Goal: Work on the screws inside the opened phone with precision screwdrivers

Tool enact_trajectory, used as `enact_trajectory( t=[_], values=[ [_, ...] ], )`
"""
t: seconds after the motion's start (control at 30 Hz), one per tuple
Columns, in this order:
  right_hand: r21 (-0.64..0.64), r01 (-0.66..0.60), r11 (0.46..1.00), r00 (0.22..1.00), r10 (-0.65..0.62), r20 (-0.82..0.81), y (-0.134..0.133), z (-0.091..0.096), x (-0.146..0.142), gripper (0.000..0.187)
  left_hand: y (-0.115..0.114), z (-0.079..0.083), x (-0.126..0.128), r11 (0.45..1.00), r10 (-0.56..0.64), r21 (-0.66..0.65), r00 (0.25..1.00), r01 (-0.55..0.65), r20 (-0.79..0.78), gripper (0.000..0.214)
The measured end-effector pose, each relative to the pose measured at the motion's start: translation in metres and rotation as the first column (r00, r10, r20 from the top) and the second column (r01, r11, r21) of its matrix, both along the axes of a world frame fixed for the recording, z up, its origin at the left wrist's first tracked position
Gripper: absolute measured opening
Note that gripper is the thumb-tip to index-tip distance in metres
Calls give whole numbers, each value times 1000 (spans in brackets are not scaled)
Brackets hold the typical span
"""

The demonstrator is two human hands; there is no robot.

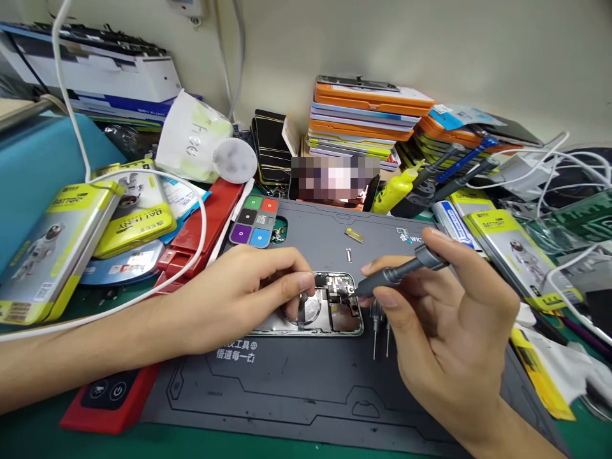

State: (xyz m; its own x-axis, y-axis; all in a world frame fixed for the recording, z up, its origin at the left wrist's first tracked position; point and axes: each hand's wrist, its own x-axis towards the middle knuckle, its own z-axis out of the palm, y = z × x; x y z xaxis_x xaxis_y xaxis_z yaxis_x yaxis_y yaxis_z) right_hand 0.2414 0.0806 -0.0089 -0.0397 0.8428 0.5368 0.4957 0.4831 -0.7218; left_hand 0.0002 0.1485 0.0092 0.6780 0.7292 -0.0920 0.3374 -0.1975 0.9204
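Note:
An opened phone [287, 328] lies sideways on the grey work mat [268, 401], its inner board and metal parts exposed. My left hand [253, 296] rests over the phone's left part with bent fingers closed on it; some fingertips are hidden. Between the thumb and fingers of my right hand [444, 325] is a grey screwdriver [394, 273], tilted, its tip at the board near the phone's right end. Two thin-shafted screwdriver bits or drivers [375, 338] show just beside that hand, their upper ends partly covered. A small metal piece [349, 255] and a yellowish piece [354, 236] lie behind the phone.
Left of the mat are yellow battery boxes [57, 255], a white cable [203, 217] and a red tool body [191, 239]. A coloured tray [253, 220], a pixelated screen [335, 182], stacked cases [363, 121] and a yellow bottle [394, 190] stand behind. More battery boxes [521, 255] lie right.

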Motion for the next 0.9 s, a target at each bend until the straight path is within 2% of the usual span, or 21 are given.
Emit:
enact_trajectory(
  t=[0.27, 0.5, 0.67, 0.77, 0.9],
  values=[
    [-31, -99, 995, 994, 100, 33, 0, -7, 1, 76, -2, -1, 1, 999, 34, 2, 998, -34, 53, 36],
    [-57, -152, 987, 985, 156, 78, -4, -16, 7, 85, -4, -1, 2, 999, 38, 15, 999, -38, 3, 33],
    [-53, -143, 988, 983, 148, 107, -3, -17, 6, 86, -2, -1, 1, 1000, 13, 23, 1000, -12, -20, 32],
    [-17, -159, 987, 976, 160, 147, -1, -13, 7, 87, 0, -1, 0, 1000, -13, 17, 1000, 14, -27, 32],
    [117, -218, 969, 945, 180, 271, 2, -2, 12, 82, 1, 0, 0, 1000, -13, 3, 999, 13, -36, 34]
  ],
)
